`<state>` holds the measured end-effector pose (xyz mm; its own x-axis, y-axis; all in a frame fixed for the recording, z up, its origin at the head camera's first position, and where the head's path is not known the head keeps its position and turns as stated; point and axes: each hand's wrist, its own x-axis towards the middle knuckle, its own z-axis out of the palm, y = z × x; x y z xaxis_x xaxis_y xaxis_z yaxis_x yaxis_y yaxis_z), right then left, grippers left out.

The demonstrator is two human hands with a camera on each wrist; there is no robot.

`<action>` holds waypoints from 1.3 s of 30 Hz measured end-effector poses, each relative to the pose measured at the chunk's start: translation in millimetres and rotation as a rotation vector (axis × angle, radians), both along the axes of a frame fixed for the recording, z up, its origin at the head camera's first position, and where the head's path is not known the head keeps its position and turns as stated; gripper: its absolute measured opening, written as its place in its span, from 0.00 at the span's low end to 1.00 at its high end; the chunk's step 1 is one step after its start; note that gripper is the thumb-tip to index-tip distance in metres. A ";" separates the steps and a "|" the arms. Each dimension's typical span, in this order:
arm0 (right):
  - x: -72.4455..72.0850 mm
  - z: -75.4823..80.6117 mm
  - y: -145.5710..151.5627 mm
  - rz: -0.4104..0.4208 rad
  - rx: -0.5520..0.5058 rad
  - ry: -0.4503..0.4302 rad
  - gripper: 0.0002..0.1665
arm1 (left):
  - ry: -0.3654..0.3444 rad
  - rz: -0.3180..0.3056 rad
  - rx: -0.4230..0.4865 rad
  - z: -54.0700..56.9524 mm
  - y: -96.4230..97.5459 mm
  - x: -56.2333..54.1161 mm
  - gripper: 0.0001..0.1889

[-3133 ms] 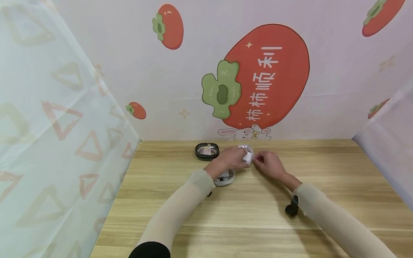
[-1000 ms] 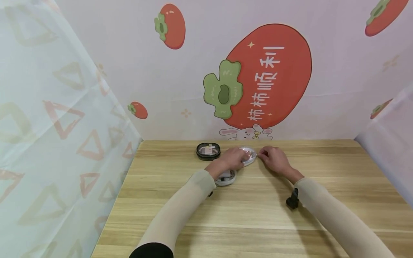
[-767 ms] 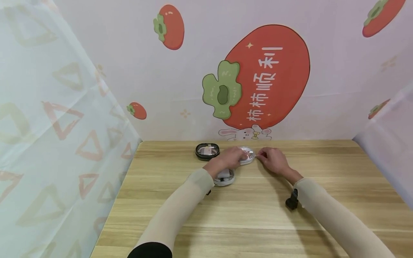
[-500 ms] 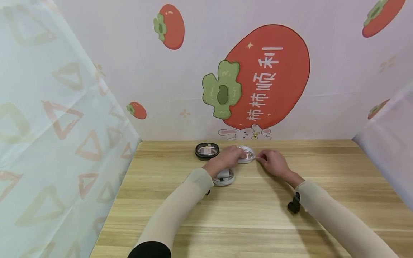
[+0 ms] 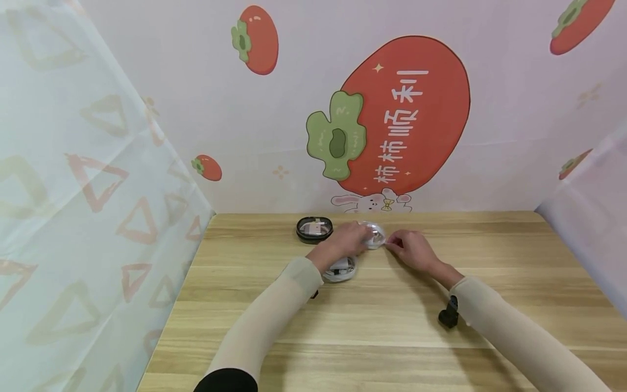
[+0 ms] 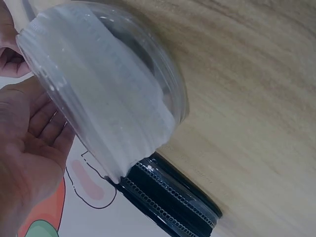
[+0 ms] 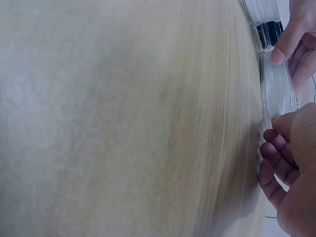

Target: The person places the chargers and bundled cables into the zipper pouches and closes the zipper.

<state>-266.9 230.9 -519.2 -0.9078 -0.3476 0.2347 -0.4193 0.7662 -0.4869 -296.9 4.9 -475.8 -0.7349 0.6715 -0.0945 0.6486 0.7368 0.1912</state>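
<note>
My left hand (image 5: 349,239) grips a clear oval zip case (image 5: 377,237) with a white edge, close over the far part of the table. In the right wrist view its thumb lies on the near side of this case (image 7: 276,84), fingers behind. With thumb and forefinger, my right hand (image 5: 412,250) pinches at the case's right end; its fingertips hide what lies between them. A second clear case with a white edge (image 5: 340,270), a white plug and cable inside, lies below my left wrist and fills the left wrist view. A black-edged clear case (image 5: 314,230) lies to the left.
The wooden table (image 5: 372,326) ends at a back wall sheet (image 5: 274,120) printed with persimmons, right behind the cases. Hanging sheets flank it on the left (image 5: 98,218) and right. My left forearm passes over the second white-edged case and partly covers it.
The gripped case showed a white block at its right side 3.1 s ago and now lies flatter. My right hand moved slightly away, then back toward me, still at the case's right end.
</note>
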 end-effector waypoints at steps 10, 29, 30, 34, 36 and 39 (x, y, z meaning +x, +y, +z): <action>-0.9 1.9 0.9 0.052 -0.038 -0.026 0.05 | -0.064 0.049 0.065 -6.1 -4.7 -3.5 0.20; -25.4 -2.3 21.9 0.200 -0.063 -0.060 0.04 | -0.096 0.049 0.126 -5.3 -7.0 -4.3 0.17; -26.2 -2.1 22.5 0.198 -0.065 -0.065 0.04 | -0.097 0.048 0.128 -5.7 -7.1 -4.7 0.17; -29.8 -1.6 24.6 0.191 -0.079 -0.087 0.03 | -0.100 0.048 0.141 -6.8 -7.1 -5.5 0.17; -32.1 -1.2 25.0 0.181 -0.086 -0.100 0.02 | -0.105 0.053 0.144 -6.7 -7.2 -5.0 0.18; -36.1 -0.3 24.2 0.172 -0.085 -0.115 0.02 | -0.114 0.062 0.148 -6.0 -7.6 -4.2 0.18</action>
<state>-303.0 255.1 -519.5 -0.8591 -0.4835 0.1682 -0.4787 0.6423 -0.5986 -301.1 -2.7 -481.8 -0.7656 0.6380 -0.0827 0.5708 0.7329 0.3702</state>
